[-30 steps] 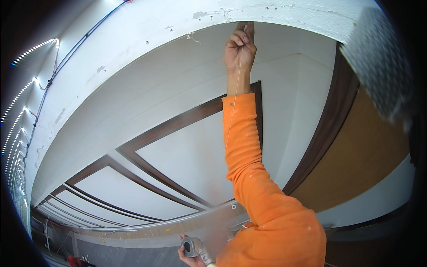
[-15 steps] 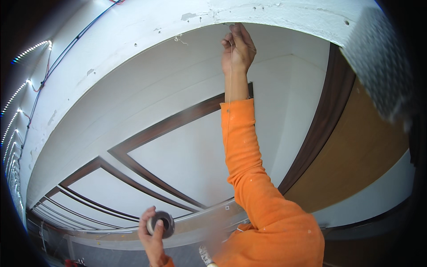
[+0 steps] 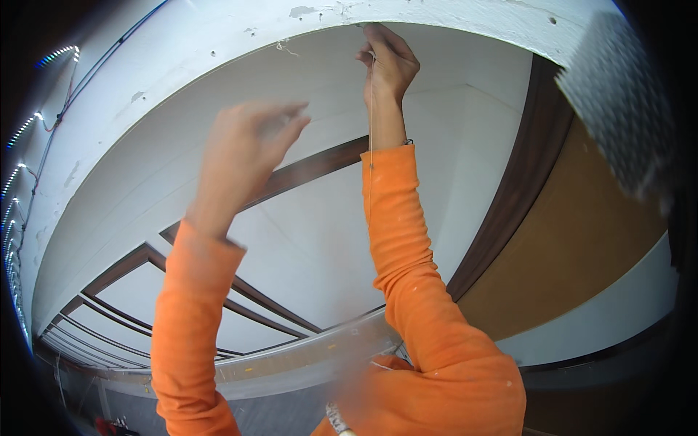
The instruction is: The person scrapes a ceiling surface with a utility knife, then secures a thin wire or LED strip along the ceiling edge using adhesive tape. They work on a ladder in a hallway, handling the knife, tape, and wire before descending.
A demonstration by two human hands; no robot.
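Note:
Raised to the underside of the white arched edge (image 3: 436, 16), my right hand (image 3: 391, 64) is closed in a pinch on a thin string (image 3: 371, 123). The string drops along my orange sleeve (image 3: 396, 218), with a small dark speck on it near the cuff. Its upper end is hidden by the fingers. My left hand (image 3: 243, 149) is lifted to the left, blurred by motion, its thumb and forefinger apart. No roll shows in it.
Loose frayed threads (image 3: 287, 48) hang from the arch edge left of my right hand. Blue and red cables (image 3: 109, 54) and rows of lit LED strips (image 3: 58, 54) run along the left. A blurred grey textured object (image 3: 618, 109) fills the upper right. Dark wooden trim (image 3: 509, 182) crosses the ceiling.
My left hand has risen from the lower middle to the upper left. The dark roll it held is no longer seen. My right hand stays at the arch edge with the string.

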